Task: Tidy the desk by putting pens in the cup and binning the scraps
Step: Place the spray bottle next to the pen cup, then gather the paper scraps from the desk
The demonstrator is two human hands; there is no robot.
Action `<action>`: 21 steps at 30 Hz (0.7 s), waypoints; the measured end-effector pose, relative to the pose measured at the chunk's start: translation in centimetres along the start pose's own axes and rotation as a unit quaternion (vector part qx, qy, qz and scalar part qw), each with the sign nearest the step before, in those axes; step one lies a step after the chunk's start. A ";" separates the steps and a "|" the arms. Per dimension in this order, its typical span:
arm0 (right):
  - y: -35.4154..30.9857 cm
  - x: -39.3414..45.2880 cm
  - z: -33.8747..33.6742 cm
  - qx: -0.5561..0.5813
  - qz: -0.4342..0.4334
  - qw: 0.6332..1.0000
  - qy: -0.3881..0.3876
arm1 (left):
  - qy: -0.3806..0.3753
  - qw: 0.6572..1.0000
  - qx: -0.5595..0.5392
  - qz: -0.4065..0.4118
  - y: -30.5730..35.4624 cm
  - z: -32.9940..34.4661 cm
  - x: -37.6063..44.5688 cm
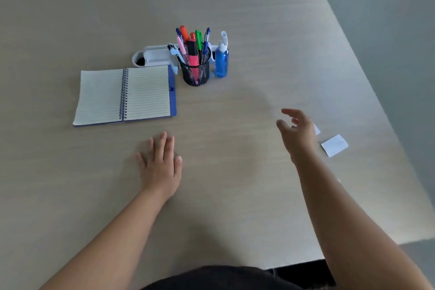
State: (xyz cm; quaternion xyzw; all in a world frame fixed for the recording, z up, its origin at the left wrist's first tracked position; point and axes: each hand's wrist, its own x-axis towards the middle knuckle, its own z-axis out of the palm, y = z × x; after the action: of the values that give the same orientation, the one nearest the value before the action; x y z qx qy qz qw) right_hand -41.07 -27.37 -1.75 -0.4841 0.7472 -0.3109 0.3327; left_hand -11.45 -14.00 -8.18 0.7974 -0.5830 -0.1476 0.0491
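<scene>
Right hand fingers spread, holding nothing, hovering over tabletop. Paper scrap just beyond, to their right, long axis slanted; second scrap half hidden behind hand. Left hand flat, empty, farther. Pens in cup.

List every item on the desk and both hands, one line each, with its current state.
Notebook: open, lying flat.
Mesh cup: upright, full of pens.
Spray bottle: upright, capped, beside the cup.
Larger paper scrap: lying loose on the desk.
Second scrap: mostly hidden behind the right hand.
Left hand: flat on the desk, empty.
Right hand: raised, fingers spread, empty.
</scene>
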 end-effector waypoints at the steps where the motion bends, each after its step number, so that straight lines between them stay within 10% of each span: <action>1: 1.4 -0.5 -1.6 -0.001 0.014 1.000 0.018 | 0.001 0.999 -0.011 0.032 1.1 0.0 0.0; 9: 8.9 0.4 -10.3 -0.063 0.102 0.985 0.124 | -0.040 0.965 -0.069 0.248 14.9 1.4 2.0; 21: 11.0 3.0 -10.7 -0.155 0.084 0.984 0.013 | -0.113 0.973 -0.064 0.189 30.5 3.1 6.0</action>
State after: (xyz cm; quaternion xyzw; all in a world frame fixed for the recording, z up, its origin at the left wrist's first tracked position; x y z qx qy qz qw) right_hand -56.23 -24.93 -4.69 -0.4615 0.8286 -0.1684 0.2685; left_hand -38.60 -28.96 -4.53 0.6459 -0.7146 -0.2616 0.0611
